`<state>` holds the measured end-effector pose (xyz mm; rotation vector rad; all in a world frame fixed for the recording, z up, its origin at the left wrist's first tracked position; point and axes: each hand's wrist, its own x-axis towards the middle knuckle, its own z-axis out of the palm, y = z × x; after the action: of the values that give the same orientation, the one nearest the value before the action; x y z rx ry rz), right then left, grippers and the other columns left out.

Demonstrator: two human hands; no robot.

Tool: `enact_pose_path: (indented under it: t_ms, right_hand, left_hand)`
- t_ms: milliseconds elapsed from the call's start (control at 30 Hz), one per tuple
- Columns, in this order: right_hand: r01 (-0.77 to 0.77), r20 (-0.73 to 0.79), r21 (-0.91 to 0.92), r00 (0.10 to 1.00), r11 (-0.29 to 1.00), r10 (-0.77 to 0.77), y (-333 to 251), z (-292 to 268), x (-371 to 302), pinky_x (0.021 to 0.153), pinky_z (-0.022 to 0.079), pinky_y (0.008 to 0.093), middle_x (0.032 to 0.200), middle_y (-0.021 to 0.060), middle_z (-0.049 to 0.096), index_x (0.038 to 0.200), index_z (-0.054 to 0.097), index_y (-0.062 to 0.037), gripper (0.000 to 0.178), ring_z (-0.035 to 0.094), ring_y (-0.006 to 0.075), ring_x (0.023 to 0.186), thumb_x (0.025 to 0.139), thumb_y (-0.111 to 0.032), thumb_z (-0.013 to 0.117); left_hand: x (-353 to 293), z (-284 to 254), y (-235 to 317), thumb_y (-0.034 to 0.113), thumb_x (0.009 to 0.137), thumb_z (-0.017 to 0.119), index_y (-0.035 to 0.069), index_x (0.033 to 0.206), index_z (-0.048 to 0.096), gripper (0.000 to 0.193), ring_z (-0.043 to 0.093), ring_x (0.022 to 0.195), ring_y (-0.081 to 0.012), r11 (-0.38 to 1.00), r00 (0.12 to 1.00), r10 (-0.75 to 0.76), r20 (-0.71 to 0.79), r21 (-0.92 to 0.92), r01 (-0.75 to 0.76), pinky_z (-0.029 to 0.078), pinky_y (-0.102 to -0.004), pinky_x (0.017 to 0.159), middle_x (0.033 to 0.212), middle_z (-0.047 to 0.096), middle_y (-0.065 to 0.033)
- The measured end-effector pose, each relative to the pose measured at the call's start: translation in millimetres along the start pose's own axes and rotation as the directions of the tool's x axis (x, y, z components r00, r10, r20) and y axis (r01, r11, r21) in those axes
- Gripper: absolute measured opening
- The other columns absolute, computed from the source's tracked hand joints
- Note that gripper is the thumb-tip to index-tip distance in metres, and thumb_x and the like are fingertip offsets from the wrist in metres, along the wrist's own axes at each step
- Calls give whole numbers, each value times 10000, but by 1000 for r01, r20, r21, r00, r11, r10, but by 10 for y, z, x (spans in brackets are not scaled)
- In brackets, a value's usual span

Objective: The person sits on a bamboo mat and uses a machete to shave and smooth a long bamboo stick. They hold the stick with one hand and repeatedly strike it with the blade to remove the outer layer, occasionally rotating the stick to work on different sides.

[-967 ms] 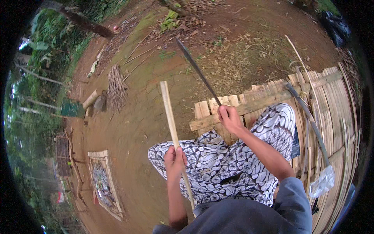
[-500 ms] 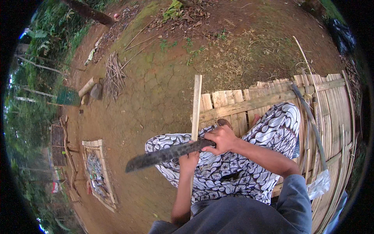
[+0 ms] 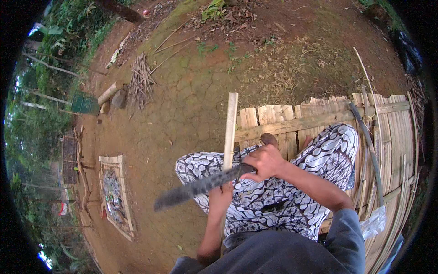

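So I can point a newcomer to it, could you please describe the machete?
Over the patterned lap cloth, the right hand holds the machete, its tip pointing left. Unlike the pale strip it crosses, the machete is broad and dark.

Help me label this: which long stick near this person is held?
The pale strip in the left hand, crossed by the dark blade; others, like the grey stick, rest on the platform.

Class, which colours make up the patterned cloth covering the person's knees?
The patterned cloth is white with black motifs, seen in the head view.
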<state>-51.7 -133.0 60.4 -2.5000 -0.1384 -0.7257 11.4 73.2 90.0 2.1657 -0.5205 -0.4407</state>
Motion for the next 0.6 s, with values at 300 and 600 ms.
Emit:
enact_pose_path:
  t_ms: [300, 600]
  right_hand:
    - [-232, 7, -9, 973, 973, 232, 90, -33, 12, 443, 450, 367, 541, 114, 581, 742, 631, -74, 543, 595, 278, 494, 789, -595, 488]
    - [-373, -27, -109, 928, 922, 372, 361, -130, 145, 463, 466, 378, 558, 132, 593, 716, 628, -70, 570, 605, 291, 508, 787, -616, 479]
  left_hand:
    - [30, -215, 374, 206, 948, 416, 1, 727, 506, 315, 421, 456, -92, 968, 982, -181, 55, -163, 188, 349, -279, 431, 533, 468, -29]
    - [186, -217, 311, 194, 947, 411, -13, 710, 501, 327, 458, 486, -117, 996, 996, -87, -16, 31, 88, 376, -287, 464, 542, 482, -49]
